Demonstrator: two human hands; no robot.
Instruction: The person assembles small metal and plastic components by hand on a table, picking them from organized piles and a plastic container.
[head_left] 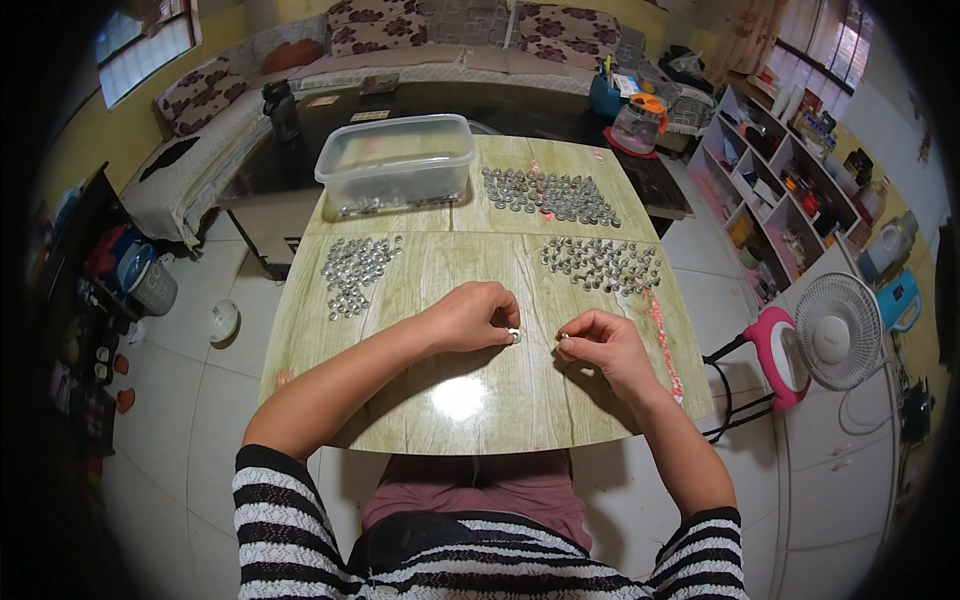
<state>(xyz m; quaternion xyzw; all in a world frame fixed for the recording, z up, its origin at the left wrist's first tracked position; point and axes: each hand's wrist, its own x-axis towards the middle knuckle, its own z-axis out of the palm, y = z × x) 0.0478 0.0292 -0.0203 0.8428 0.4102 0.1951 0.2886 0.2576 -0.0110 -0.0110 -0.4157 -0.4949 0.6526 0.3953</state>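
Observation:
Over the middle of the table [420, 260], my left hand [475, 318] pinches a small shiny round metal piece [515, 337] between thumb and fingertips. To its right, my right hand [605, 345] is closed in a pinch on a tiny metal piece [564, 338], too small to tell its kind. A short gap separates the two pieces. Loose silvery round pieces [350, 272] lie in a patch beyond my left forearm. Beyond my right hand is a scatter of small metal pieces with upright stems [602, 265]. Farther back, similar metal pieces [550, 196] stand packed closely together.
A clear plastic tub [395, 185] stands at the table's far left. Behind it is a dark low table [300, 160] bearing a jar with an orange lid [640, 122]. A white fan [838, 332] sits by a pink stool [770, 355] at the right.

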